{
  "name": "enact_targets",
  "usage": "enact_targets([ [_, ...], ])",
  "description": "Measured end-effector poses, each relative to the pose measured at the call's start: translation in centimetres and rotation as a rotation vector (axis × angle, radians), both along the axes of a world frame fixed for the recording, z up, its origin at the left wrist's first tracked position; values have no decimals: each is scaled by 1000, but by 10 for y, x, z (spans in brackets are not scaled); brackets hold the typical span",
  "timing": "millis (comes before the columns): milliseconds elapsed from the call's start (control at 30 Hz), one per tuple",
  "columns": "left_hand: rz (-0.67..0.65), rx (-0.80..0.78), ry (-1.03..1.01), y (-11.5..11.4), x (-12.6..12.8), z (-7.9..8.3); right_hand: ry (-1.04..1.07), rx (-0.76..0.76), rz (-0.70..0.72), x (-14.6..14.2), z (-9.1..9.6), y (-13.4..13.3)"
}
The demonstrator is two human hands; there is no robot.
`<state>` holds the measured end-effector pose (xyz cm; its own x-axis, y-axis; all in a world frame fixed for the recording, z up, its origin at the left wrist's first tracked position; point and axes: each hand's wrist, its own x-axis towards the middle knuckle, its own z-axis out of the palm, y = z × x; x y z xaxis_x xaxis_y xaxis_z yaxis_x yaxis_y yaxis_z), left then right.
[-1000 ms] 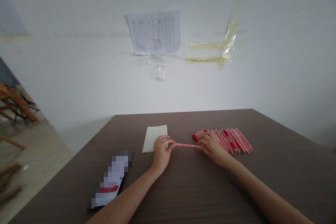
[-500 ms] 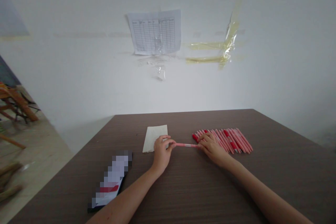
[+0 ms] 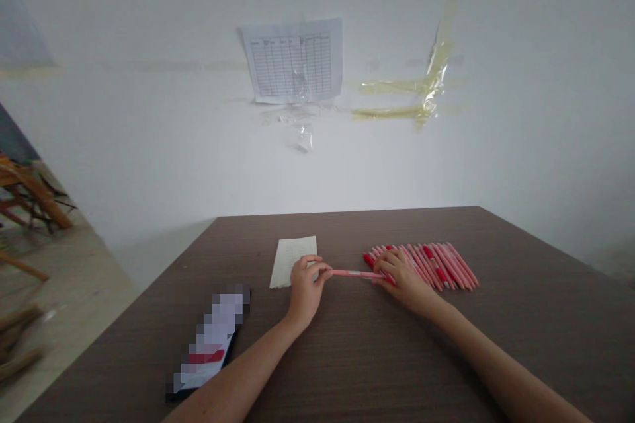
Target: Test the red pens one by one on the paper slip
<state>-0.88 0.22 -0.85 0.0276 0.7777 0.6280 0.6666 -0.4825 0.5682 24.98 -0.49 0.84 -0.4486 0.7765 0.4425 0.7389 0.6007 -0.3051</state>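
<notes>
A pink pen [image 3: 353, 273] is stretched level between both my hands, just above the brown table [image 3: 347, 357]. My left hand [image 3: 305, 287] pinches its left end with fingers closed. My right hand [image 3: 403, 277] grips its right end, fingers curled, resting against a row of several pink and red pens [image 3: 436, 264]. A small cream paper slip [image 3: 292, 259] lies on the table just behind my left hand.
A dark flat object [image 3: 211, 337] with a blurred face lies at the table's near left. A printed sheet [image 3: 294, 59] and yellowed tape strips [image 3: 421, 89] hang on the white wall behind. Wooden furniture [image 3: 27, 201] stands on the floor at far left.
Almost nothing moved; my right hand has shifted slightly to the right along the pen, which both hands still hold.
</notes>
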Motion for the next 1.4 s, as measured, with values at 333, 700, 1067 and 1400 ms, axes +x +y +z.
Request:
enact_targets([
  [333,-1,-7,-6,-2,1,1,3,-20,14,0,3,-3],
  [700,4,-38,33,-3,2,1,-29,-26,-10,2,-1,1],
  [1067,-18,21,29,-4,2,2,22,-60,17,2,-2,1],
  [1400,-47,35,0,-4,4,0,18,1,-37,1,2,-3],
])
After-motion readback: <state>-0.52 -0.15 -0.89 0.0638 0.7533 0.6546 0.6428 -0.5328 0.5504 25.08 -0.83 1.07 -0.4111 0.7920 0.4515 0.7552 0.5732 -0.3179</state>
